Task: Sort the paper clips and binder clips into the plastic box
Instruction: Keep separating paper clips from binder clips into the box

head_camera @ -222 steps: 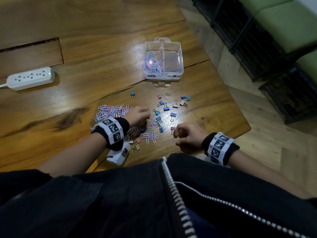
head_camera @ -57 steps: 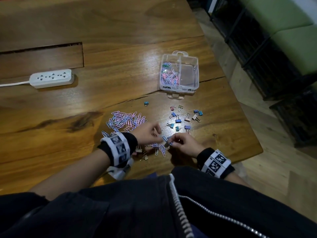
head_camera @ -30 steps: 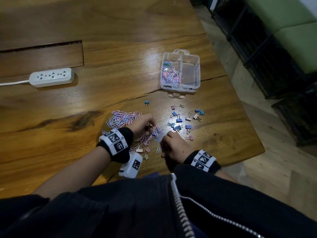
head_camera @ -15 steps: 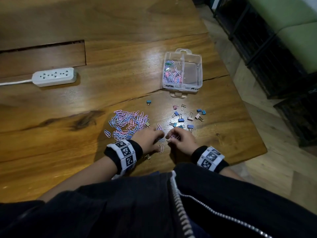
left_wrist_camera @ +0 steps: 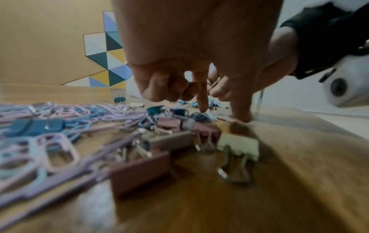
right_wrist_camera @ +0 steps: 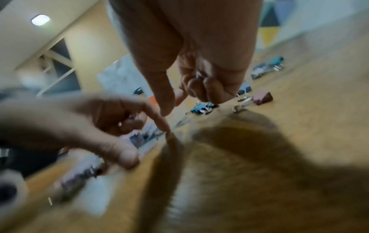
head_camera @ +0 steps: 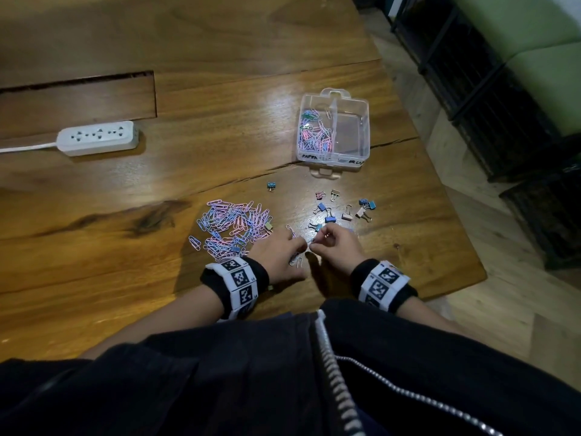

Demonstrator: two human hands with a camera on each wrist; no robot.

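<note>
The clear plastic box stands open on the wooden table; its left compartment holds paper clips and its right one holds nothing. A pile of pink and blue paper clips lies left of my hands. Loose binder clips lie between the hands and the box. My left hand has its index finger and thumb down on the table among clips, the other fingers curled, with metal glints inside. My right hand holds paper clips in its curled fingers, close to the left hand.
A white power strip lies at the far left. Pink and cream binder clips lie under my left wrist. The table's right edge is close to the right hand; black shelving stands past it.
Both hands have come together just in front of my body, fingertips almost touching. The mixed clips near the table's front edge have thinned as my hands picked through them.
</note>
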